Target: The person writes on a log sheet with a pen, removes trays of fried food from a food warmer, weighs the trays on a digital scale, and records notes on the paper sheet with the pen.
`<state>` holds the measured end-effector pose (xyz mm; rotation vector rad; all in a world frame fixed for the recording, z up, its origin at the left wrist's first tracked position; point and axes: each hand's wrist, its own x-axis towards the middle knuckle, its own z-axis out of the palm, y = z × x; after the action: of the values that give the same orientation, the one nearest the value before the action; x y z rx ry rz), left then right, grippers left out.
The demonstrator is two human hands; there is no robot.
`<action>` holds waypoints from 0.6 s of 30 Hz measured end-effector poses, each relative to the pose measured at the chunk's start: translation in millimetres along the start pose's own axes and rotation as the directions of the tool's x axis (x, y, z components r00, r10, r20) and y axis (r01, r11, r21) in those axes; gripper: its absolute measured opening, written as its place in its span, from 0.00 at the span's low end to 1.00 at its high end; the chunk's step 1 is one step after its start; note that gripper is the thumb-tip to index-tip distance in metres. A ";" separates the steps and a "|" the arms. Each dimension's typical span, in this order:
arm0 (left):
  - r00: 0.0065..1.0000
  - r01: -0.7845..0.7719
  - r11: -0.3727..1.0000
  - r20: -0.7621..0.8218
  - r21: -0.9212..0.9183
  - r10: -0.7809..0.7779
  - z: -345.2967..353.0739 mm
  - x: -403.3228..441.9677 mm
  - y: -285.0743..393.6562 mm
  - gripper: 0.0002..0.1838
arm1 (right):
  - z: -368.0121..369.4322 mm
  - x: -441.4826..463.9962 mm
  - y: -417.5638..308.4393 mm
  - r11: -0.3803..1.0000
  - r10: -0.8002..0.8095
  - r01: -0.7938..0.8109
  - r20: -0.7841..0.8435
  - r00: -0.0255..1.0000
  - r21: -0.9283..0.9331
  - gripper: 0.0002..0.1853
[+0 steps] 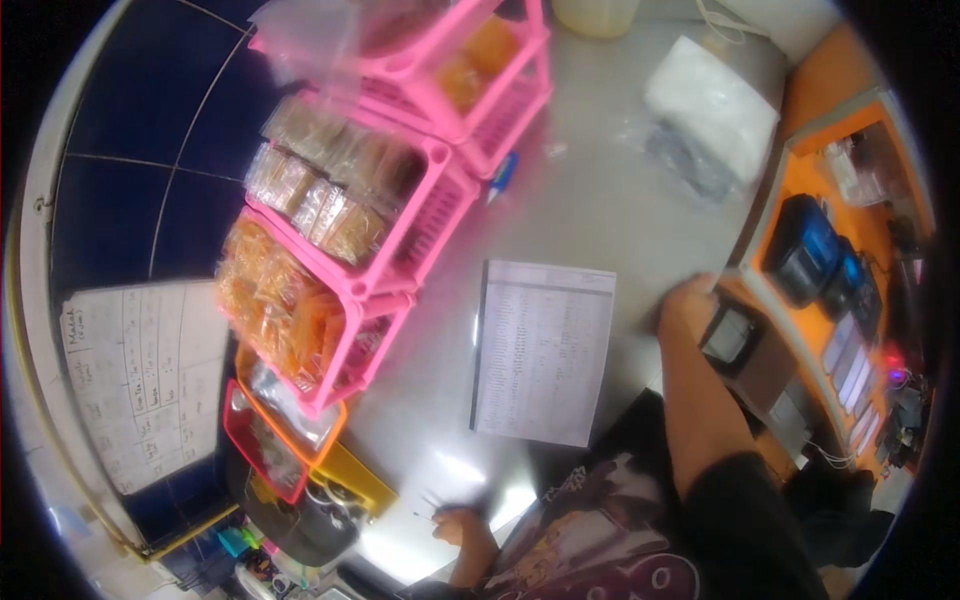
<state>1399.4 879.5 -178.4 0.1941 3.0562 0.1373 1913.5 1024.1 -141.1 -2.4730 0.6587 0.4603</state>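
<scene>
My left hand point(462, 527) is low in the view, over the shiny metal counter point(590, 190). Its fingers look closed, and thin dark shapes stick out beside them, too blurred to name. My right hand point(688, 300) rests at the counter's right edge, close to the orange shelf unit; its fingers are smeared and partly hidden. Between the two hands lies a printed sheet point(545, 350) with a table of rows, flat on the metal and touched by neither hand.
Pink stacked baskets point(425, 215) with bagged goods stand on the left, above red and yellow trays point(345, 480). A blue marker point(503, 175) lies beside them. White plastic bags point(710, 110) lie at the back right. An orange shelf point(800, 250) holds dark devices.
</scene>
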 end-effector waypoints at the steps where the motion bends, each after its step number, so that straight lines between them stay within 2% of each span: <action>1: 1.000 -0.001 1.000 -0.002 0.022 0.001 -4.1 -4.7 4.0 0.31 | -2.1 -3.7 -3.1 1.000 0.012 -0.012 -0.004 1.000 -0.005 0.44; 4: 0.997 0.073 0.997 -0.003 0.005 -0.073 -20.9 -25.5 24.6 0.31 | -0.7 -3.4 -2.1 1.000 0.018 -0.018 -0.020 1.000 -0.011 0.44; 8: 0.998 0.065 0.998 0.016 -0.005 -0.065 -7.9 -10.9 10.4 0.29 | 0.9 -2.4 -2.2 0.999 0.017 -0.019 -0.046 0.999 -0.036 0.45; 9: 0.989 -0.143 0.969 -0.004 0.201 0.147 0.1 -4.3 -0.9 0.28 | 0.0 -2.9 -2.4 0.999 0.017 -0.019 -0.046 0.999 -0.036 0.45; 10: 0.936 -0.331 0.856 0.021 0.398 0.352 2.3 -2.5 -6.2 0.27 | -1.3 -3.6 -2.6 0.999 0.016 -0.017 -0.031 0.999 -0.034 0.45; 14: 0.907 -0.402 0.812 0.063 0.424 0.416 -11.6 -16.4 3.8 0.26 | -0.1 -4.7 -2.0 1.000 0.006 -0.007 -0.041 0.999 -0.022 0.45; 15: 0.951 -0.305 0.906 0.043 0.295 0.306 -22.0 -30.6 16.4 0.26 | 0.3 -3.6 -0.7 1.000 0.007 -0.007 -0.041 0.999 -0.022 0.45; 17: 0.981 -0.195 0.968 0.041 0.158 0.191 -28.1 -39.8 25.4 0.26 | 0.6 -0.7 1.8 1.000 -0.017 0.017 -0.007 1.000 0.026 0.45; 18: 0.981 -0.191 0.967 0.020 0.171 0.191 -22.7 -34.4 21.3 0.27 | 0.0 -1.1 1.2 1.000 -0.016 0.017 -0.008 1.000 0.026 0.45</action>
<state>1434.3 894.1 -151.4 0.4997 3.0394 -0.1169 1912.0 1023.6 -141.1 -2.4544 0.6430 0.4336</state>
